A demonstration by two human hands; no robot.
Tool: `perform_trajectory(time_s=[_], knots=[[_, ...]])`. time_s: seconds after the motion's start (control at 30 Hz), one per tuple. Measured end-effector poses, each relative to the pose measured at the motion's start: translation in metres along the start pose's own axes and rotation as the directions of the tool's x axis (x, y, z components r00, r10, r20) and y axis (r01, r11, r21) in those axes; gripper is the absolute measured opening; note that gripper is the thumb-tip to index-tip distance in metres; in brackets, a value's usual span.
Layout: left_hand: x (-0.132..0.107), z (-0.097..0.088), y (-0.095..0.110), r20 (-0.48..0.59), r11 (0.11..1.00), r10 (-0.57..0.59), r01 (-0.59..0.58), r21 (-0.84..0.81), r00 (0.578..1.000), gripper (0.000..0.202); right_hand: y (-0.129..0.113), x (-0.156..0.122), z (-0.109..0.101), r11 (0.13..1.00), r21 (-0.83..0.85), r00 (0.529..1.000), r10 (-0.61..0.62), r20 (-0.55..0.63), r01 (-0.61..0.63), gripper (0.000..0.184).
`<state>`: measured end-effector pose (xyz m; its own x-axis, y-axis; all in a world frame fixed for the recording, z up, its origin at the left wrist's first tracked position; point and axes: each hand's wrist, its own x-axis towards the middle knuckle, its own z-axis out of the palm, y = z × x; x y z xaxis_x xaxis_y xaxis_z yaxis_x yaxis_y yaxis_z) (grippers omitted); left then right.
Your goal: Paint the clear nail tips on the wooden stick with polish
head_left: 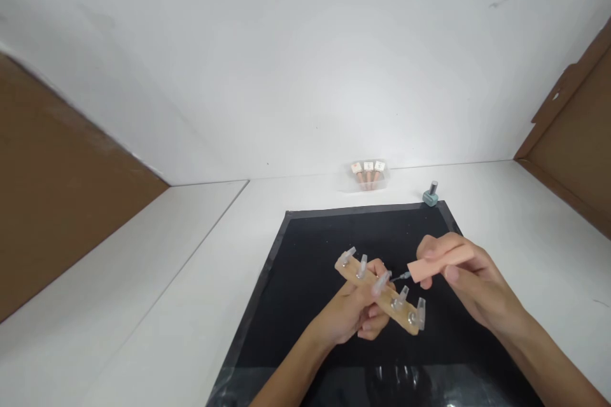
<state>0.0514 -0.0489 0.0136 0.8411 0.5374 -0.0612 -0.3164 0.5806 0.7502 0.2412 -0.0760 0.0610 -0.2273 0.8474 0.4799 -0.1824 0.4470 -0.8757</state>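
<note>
My left hand (365, 311) is closed around the middle of a light wooden strip (370, 280), which tilts down to the right. Several clear plastic nail tips (421, 313) stand along the strip on small metal-looking mounts. The left thumb presses near the middle nail tip (382, 283). My right hand (458, 267) pinches a slim tool with a flat salmon-pink handle (442, 262). From its left end runs a thin grey stem, its point close to the middle nail tip; whether it touches I cannot tell.
Both hands are above a black mat (305, 267) with taped edges on a white table (191, 280). Behind it stand a clear box (379, 183) holding three pink-handled pieces with white square ends, and a small grey-green bottle (430, 198) with a silvery top. Brown cardboard panels (57, 184) flank the table.
</note>
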Motion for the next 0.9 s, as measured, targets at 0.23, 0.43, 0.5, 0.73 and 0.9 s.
perform_trajectory(time_s=[0.23,0.43,0.5,0.73,0.9], knots=[[-0.002,0.005,0.005,-0.039,0.978,-0.207,0.207,0.003,0.978,0.055,-0.004,0.000,0.008,0.981,-0.192,0.999,0.015,-0.033,-0.021,0.017],[0.001,-0.001,-0.001,0.023,0.978,-0.205,0.205,-0.031,0.979,0.053,-0.011,0.005,0.006,0.944,-0.325,0.997,-0.049,0.051,0.063,0.010],[0.002,-0.003,-0.003,0.071,0.983,-0.171,0.175,-0.053,0.983,0.051,-0.012,0.007,0.006,0.935,-0.340,0.993,-0.074,0.095,0.103,0.011],[0.005,0.001,-0.002,0.106,0.985,-0.149,0.157,-0.070,0.983,0.047,-0.015,0.009,0.007,0.907,-0.394,0.985,-0.100,0.139,0.148,0.013],[0.002,-0.002,-0.003,0.098,0.986,-0.143,0.150,-0.070,0.985,0.048,-0.014,0.009,0.004,0.873,-0.460,0.984,-0.109,0.138,0.161,0.020]])
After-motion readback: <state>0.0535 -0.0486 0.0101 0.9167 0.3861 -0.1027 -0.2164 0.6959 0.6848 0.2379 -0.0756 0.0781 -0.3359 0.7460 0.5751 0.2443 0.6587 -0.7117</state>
